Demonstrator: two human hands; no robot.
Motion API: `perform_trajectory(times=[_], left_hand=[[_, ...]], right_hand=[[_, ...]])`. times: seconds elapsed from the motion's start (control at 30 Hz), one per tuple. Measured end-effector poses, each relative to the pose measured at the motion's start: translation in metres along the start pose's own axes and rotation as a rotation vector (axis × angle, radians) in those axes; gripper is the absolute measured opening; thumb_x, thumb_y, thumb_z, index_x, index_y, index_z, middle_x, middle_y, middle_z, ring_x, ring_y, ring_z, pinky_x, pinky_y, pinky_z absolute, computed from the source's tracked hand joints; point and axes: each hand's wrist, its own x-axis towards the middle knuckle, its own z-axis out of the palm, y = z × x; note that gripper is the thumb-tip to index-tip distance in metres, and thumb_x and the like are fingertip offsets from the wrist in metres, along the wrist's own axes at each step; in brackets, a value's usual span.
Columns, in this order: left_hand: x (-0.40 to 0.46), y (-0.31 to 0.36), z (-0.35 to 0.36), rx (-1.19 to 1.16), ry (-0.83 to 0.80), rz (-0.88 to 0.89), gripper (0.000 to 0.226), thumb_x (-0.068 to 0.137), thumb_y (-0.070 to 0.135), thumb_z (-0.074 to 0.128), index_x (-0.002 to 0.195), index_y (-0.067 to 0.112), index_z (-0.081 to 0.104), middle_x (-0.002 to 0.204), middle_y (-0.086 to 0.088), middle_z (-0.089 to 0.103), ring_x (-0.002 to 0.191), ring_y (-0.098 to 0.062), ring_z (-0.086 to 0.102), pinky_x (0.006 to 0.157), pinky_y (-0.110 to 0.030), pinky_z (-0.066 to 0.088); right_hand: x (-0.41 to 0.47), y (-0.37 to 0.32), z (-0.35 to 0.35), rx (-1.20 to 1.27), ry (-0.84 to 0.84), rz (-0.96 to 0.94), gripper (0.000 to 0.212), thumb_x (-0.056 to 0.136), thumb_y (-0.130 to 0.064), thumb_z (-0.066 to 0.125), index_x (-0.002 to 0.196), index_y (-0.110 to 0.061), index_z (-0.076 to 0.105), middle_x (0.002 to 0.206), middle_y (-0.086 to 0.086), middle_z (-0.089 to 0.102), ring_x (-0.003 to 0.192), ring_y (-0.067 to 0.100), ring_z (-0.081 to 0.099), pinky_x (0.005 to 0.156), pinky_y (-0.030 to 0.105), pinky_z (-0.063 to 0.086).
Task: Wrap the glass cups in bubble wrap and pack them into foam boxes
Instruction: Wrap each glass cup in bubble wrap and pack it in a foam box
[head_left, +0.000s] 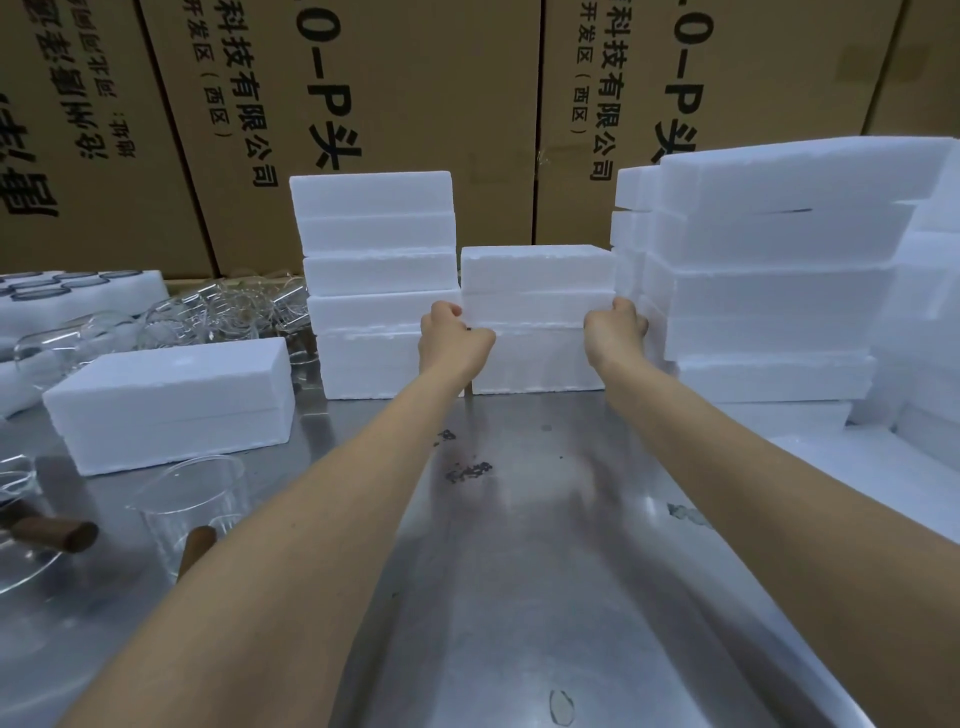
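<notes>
Keep the left hand (451, 338) and right hand (618, 327) clamped, fingers curled, on the 2 ends of the closed foam box (537, 312) in the short middle stack (537, 358), draw level, avoiding the glass cups (228, 312) left of that stack.
</notes>
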Motion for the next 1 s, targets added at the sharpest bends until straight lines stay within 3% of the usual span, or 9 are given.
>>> perform_trajectory(times=[0.17,0.3,0.43,0.5,0.6,0.77,0.9,1.0], left_hand=[[-0.007,0.002,-0.004,-0.083,0.039,0.007,0.052,0.089,0.013,0.057,0.136,0.010,0.036,0.132,-0.006,0.038,0.100,-0.017,0.045,0.080,-0.028,0.037],[-0.014,0.002,-0.009,-0.120,0.055,0.025,0.049,0.090,0.014,0.056,0.136,0.011,0.038,0.135,-0.005,0.038,0.100,-0.014,0.043,0.078,-0.024,0.035],[-0.026,0.007,-0.013,-0.139,0.046,0.048,0.048,0.091,0.015,0.056,0.135,0.013,0.039,0.134,-0.003,0.039,0.099,-0.012,0.043,0.067,-0.016,0.033],[-0.034,0.008,-0.016,-0.150,0.045,0.050,0.047,0.091,0.016,0.056,0.134,0.013,0.039,0.134,-0.002,0.040,0.095,-0.010,0.044,0.060,-0.013,0.031],[-0.048,0.010,-0.021,-0.174,0.043,0.038,0.046,0.090,0.015,0.057,0.133,0.014,0.040,0.133,0.000,0.042,0.090,-0.006,0.045,0.058,-0.013,0.031],[-0.080,0.013,-0.035,-0.159,0.048,0.057,0.046,0.090,0.014,0.058,0.133,0.014,0.042,0.132,0.000,0.044,0.101,-0.012,0.044,0.077,-0.023,0.035],[-0.109,0.003,-0.045,-0.103,0.009,0.060,0.046,0.089,0.012,0.059,0.132,0.013,0.043,0.131,-0.001,0.044,0.101,-0.012,0.046,0.074,-0.020,0.036],[-0.131,-0.007,-0.050,-0.064,-0.032,0.041,0.046,0.089,0.009,0.059,0.132,0.011,0.042,0.131,-0.003,0.043,0.099,-0.012,0.045,0.057,-0.004,0.035]], right_hand=[[-0.010,-0.003,0.000,0.091,0.019,-0.024,0.052,0.090,-0.004,0.030,0.141,-0.015,0.026,0.142,0.003,0.024,0.095,0.020,0.041,0.073,0.029,0.035],[-0.021,-0.004,-0.003,0.129,0.031,-0.038,0.051,0.089,-0.003,0.033,0.138,-0.016,0.027,0.138,0.002,0.025,0.074,0.008,0.038,0.064,0.024,0.036],[-0.035,-0.003,-0.012,0.092,0.045,-0.041,0.058,0.089,-0.002,0.034,0.144,-0.017,0.023,0.145,0.001,0.022,0.086,0.015,0.042,0.051,0.020,0.031],[-0.044,-0.003,-0.018,0.086,0.044,-0.055,0.058,0.090,-0.002,0.035,0.145,-0.017,0.022,0.145,0.000,0.022,0.079,0.012,0.040,0.051,0.019,0.034],[-0.059,-0.004,-0.027,0.083,0.020,-0.097,0.058,0.091,-0.003,0.036,0.145,-0.019,0.022,0.143,-0.002,0.022,0.072,0.005,0.037,0.056,0.020,0.039],[-0.090,-0.003,-0.044,0.108,-0.025,-0.139,0.058,0.090,-0.004,0.037,0.143,-0.021,0.023,0.139,-0.003,0.023,0.080,0.003,0.043,0.063,0.023,0.041],[-0.117,0.014,-0.055,0.128,-0.052,-0.128,0.051,0.092,-0.006,0.041,0.139,-0.021,0.028,0.134,-0.004,0.026,0.089,0.004,0.045,0.075,0.024,0.041],[-0.136,0.030,-0.058,0.084,-0.050,-0.089,0.047,0.094,-0.008,0.042,0.138,-0.018,0.030,0.137,-0.001,0.027,0.109,0.012,0.040,0.096,0.035,0.041]])
